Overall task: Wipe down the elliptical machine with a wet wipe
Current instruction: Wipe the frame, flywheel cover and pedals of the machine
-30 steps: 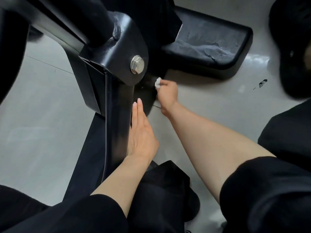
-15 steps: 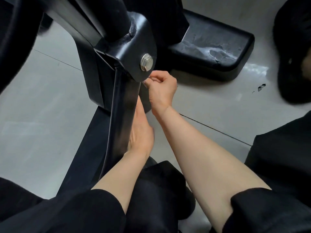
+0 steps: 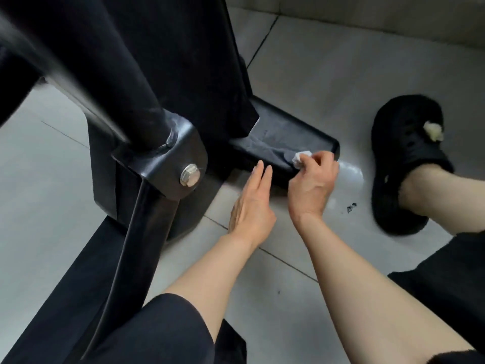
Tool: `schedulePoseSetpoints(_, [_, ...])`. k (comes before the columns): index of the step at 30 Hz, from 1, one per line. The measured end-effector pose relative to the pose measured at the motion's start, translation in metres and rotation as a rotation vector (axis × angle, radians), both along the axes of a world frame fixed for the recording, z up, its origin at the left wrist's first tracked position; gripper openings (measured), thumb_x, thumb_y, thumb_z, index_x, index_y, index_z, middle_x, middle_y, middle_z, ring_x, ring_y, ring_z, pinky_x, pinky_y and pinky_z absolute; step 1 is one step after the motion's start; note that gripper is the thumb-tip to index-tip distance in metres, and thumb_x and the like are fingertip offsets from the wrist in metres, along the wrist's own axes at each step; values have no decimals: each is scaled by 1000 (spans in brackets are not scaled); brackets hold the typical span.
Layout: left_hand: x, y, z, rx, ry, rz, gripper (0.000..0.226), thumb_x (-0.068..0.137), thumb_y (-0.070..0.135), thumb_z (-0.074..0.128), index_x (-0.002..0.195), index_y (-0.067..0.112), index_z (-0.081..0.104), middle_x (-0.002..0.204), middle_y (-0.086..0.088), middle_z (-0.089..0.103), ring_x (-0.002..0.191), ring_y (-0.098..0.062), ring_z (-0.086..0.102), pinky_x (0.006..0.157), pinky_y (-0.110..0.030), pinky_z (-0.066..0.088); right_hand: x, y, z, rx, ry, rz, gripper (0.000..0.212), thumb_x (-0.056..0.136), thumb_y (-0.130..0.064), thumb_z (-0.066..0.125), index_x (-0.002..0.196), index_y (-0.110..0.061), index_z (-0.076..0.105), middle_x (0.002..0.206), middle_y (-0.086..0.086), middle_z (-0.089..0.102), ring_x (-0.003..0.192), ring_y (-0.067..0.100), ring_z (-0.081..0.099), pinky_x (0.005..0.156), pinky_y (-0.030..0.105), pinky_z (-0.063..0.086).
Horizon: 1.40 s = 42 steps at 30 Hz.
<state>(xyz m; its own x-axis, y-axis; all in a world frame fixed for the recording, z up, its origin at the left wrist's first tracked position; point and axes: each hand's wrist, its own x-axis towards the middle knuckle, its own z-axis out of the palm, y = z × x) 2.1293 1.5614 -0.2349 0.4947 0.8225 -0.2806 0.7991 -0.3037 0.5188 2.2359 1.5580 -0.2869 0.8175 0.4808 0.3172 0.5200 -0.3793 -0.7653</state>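
The black elliptical machine fills the left and top. Its steel bracket [image 3: 168,151] carries a silver bolt [image 3: 189,175]. Its flat black base foot [image 3: 288,132] lies on the floor at centre, with a wet streak on top. My right hand [image 3: 312,182] pinches a small crumpled white wet wipe [image 3: 300,157] against the near edge of the base foot. My left hand [image 3: 252,203] hovers beside it, fingers straight and together, holding nothing, just short of the foot's front edge.
Pale glossy floor tiles [image 3: 328,74] surround the machine. My foot in a black fuzzy clog [image 3: 404,164] rests at the right. A small dark scrap [image 3: 351,207] lies on the tile near the clog. A black rail [image 3: 136,248] slants down from the bracket at lower left.
My right hand moved with the wipe from beside the bracket bolt out to the base foot. My left hand came off the slanted rail and now hovers near the foot.
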Motion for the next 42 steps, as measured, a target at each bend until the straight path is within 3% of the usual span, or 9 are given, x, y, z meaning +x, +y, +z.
schedulePoseSetpoints(8, [30,46,-8,48,36,109,75,93,-6,42,156,21,13,163,11,2,149,-15,15,120,-34,21,21,30,-6,-121,-244,456,18,69,9,70,74,-8,71,79,4,57,74,25,49,64,18,30])
schedulePoseSetpoints(13, [35,45,-11,132,26,196,75,89,-11,40,155,16,16,163,10,1,148,-14,18,118,-31,24,49,-8,-12,-99,-195,236,30,62,21,56,76,-3,68,83,8,60,75,30,49,66,15,25])
schedulePoseSetpoints(19, [34,46,-18,238,64,219,71,90,-10,41,154,12,20,164,3,5,149,-12,5,118,-26,20,27,19,-6,-177,-279,635,24,72,8,63,91,-5,68,103,2,64,93,25,52,69,29,51])
schedulePoseSetpoints(24, [31,48,-22,294,66,222,71,87,-9,45,152,11,26,162,1,17,145,-13,15,112,-27,29,54,17,-8,-161,-197,442,32,65,17,61,90,-3,65,106,6,64,91,28,52,76,22,39])
schedulePoseSetpoints(29, [29,55,-30,349,-29,290,67,82,-16,43,146,6,41,155,0,36,141,-14,30,108,-14,19,36,31,-5,-200,-273,860,38,71,12,66,107,-1,68,123,10,64,115,28,58,81,32,55])
schedulePoseSetpoints(35, [23,56,-42,427,-57,335,63,83,-17,46,142,4,46,151,-3,42,138,-18,36,105,-18,24,63,47,-12,-243,-188,585,40,72,14,48,106,-1,63,124,11,59,120,32,55,93,36,52])
schedulePoseSetpoints(37, [23,58,-41,448,-71,353,62,80,-18,47,138,2,51,147,-6,48,135,-22,42,106,-20,26,42,46,-15,-240,-213,654,45,75,12,50,118,3,62,133,15,57,128,32,52,104,38,47])
schedulePoseSetpoints(40, [20,65,-41,478,-94,370,59,77,-16,42,131,0,58,137,-9,57,126,-27,53,105,-24,32,26,62,-6,-237,-277,884,46,78,8,62,123,0,64,139,13,55,131,26,50,97,38,52])
schedulePoseSetpoints(42, [16,68,-40,506,-99,341,58,73,-12,40,126,-2,62,131,-11,62,120,-29,58,103,-30,37,39,78,2,-275,-296,845,48,81,7,58,128,-2,61,144,10,51,135,23,46,94,35,51])
